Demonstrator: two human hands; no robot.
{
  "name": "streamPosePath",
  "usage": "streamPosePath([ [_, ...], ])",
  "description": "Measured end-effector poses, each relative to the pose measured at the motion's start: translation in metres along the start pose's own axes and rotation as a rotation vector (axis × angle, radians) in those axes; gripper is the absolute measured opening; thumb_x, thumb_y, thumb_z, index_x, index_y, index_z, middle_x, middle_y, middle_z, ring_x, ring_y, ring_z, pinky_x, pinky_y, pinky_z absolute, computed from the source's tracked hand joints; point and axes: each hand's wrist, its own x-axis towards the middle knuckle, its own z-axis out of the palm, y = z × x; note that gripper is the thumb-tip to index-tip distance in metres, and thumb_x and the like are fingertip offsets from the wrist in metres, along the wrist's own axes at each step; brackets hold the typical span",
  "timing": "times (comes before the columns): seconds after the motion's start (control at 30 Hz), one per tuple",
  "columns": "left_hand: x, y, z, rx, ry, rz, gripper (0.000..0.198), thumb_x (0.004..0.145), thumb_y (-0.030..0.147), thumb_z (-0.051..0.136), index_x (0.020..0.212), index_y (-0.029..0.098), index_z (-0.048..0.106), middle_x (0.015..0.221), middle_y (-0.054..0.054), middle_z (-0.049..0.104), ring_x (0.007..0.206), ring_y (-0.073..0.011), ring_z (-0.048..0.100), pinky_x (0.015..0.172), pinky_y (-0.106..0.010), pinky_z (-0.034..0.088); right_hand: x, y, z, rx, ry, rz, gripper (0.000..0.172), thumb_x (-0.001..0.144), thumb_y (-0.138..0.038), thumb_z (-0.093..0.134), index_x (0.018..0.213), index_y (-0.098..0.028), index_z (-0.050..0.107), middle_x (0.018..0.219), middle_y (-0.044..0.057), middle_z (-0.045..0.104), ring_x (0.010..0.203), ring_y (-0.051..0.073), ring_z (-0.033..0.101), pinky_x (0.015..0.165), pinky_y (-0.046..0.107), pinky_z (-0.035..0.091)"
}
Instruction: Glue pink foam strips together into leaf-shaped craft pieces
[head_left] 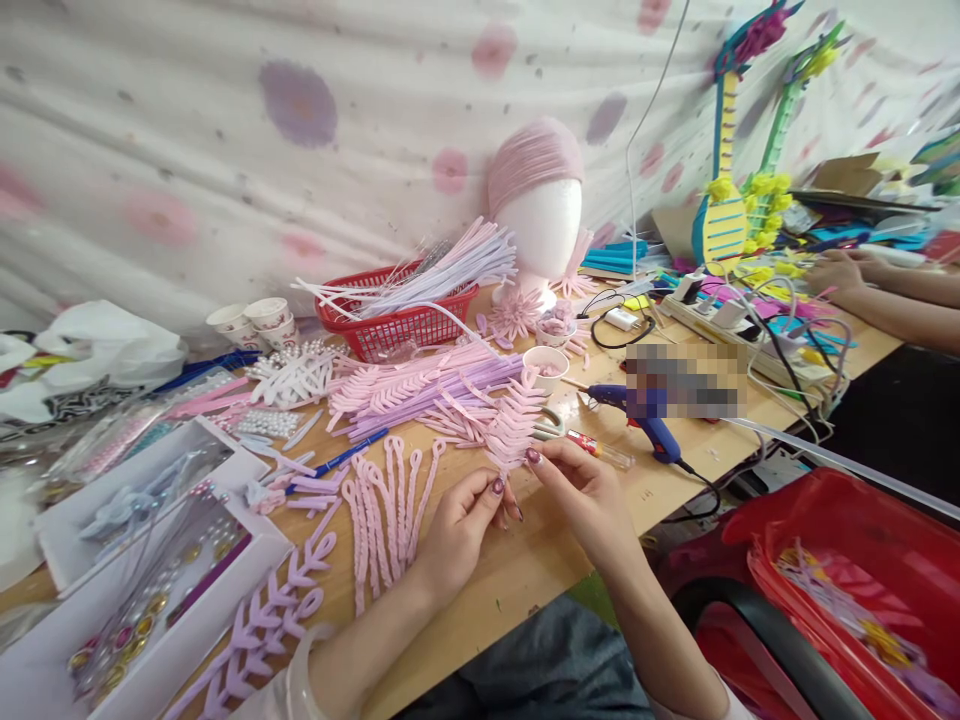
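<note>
Worktable (pixel 536 555), wooden, before me. Left hand (pixel 466 512): thumb and finger pinched. Right hand (pixel 589 490): fingertips bent, contact unclear. Pink chenille leaf spray (pixel 513 422), between hands, base in left pinch: probably light, bendable, crushable; best held there.

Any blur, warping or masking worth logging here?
In the head view, light looks bright; the curtain looks soft, from focus or print; the pink leaf is clearer; wide-angle stretch shows toward the edges; a pixelated patch covers something by the glue gun.
</note>
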Motion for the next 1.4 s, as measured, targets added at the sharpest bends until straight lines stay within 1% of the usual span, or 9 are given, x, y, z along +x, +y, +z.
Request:
streamPosePath([
  [0.17,0.0009,0.0002,-0.0001,0.003,-0.001,0.014,0.027,0.091,0.032,0.045,0.070,0.018,0.055,0.070,-0.003,0.062,0.065,-0.0151,0.050,0.067,-0.028,0.041,-0.0016,-0.0028,0.0007,0.091,-0.084,0.104,0.018,0.074,-0.037,0.074,0.080,-0.020,0.073,0.082,0.004,0.070,0.079,0.019,0.065,0.075,0.030,0.052],
  [0.33,-0.0005,-0.0005,-0.0008,0.003,-0.004,0.010,0.028,0.091,0.032,0.045,0.070,0.017,0.057,0.069,-0.003,0.062,0.065,-0.0156,0.050,0.067,-0.028,0.041,-0.0009,-0.0015,-0.0001,0.077,-0.087,0.078,0.022,0.072,-0.040,0.075,0.078,-0.019,0.073,0.080,0.005,0.069,0.078,0.020,0.065,0.074,0.032,0.052],
  [0.6,0.0005,-0.0020,-0.0001,0.018,-0.009,0.016,0.028,0.091,0.033,0.045,0.070,0.018,0.057,0.071,-0.002,0.062,0.065,-0.0154,0.051,0.068,-0.028,0.041,0.0011,-0.0017,-0.0012,0.016,-0.080,0.026,0.021,0.075,-0.040,0.073,0.077,-0.019,0.074,0.079,0.005,0.070,0.077,0.021,0.065,0.072,0.033,0.053],
  [0.8,0.0004,-0.0015,-0.0002,0.005,-0.008,0.008,0.028,0.091,0.033,0.045,0.071,0.018,0.056,0.070,-0.002,0.062,0.066,-0.0154,0.051,0.068,-0.028,0.041,0.0001,-0.0028,-0.0018,-0.003,-0.080,0.040,0.019,0.075,-0.037,0.073,0.076,-0.019,0.074,0.079,0.005,0.071,0.076,0.020,0.065,0.073,0.032,0.052],
  [0.93,0.0006,-0.0019,-0.0012,-0.010,-0.005,0.005,0.027,0.091,0.033,0.045,0.072,0.018,0.056,0.070,-0.002,0.062,0.065,-0.0152,0.051,0.068,-0.028,0.041,0.0014,-0.0047,-0.0024,0.010,-0.093,0.076,0.023,0.072,-0.041,0.074,0.074,-0.018,0.073,0.077,0.005,0.072,0.075,0.020,0.065,0.073,0.033,0.051],
  [1.03,0.0006,-0.0025,-0.0011,-0.008,-0.006,0.006,0.027,0.091,0.034,0.045,0.071,0.018,0.056,0.070,-0.002,0.062,0.066,-0.0154,0.051,0.068,-0.028,0.041,0.0030,-0.0064,-0.0042,0.033,-0.107,0.107,0.027,0.070,-0.045,0.075,0.075,-0.019,0.074,0.080,0.006,0.073,0.078,0.022,0.066,0.074,0.033,0.052],
  [1.23,0.0004,-0.0034,-0.0005,-0.023,0.004,-0.010,0.028,0.091,0.035,0.046,0.072,0.018,0.055,0.071,-0.003,0.062,0.066,-0.0156,0.051,0.069,-0.028,0.041,0.0027,-0.0070,-0.0077,0.023,-0.115,0.114,0.029,0.074,-0.048,0.070,0.082,-0.020,0.076,0.086,0.006,0.074,0.086,0.024,0.066,0.082,0.035,0.050],
  [1.4,0.0000,-0.0030,-0.0006,-0.033,0.012,-0.028,0.030,0.090,0.039,0.047,0.071,0.018,0.056,0.071,-0.004,0.062,0.066,-0.0160,0.051,0.068,-0.029,0.042,0.0035,-0.0078,-0.0073,-0.004,-0.062,0.092,0.032,0.078,-0.050,0.065,0.083,-0.021,0.077,0.083,0.006,0.074,0.078,0.022,0.064,0.079,0.035,0.051],
])
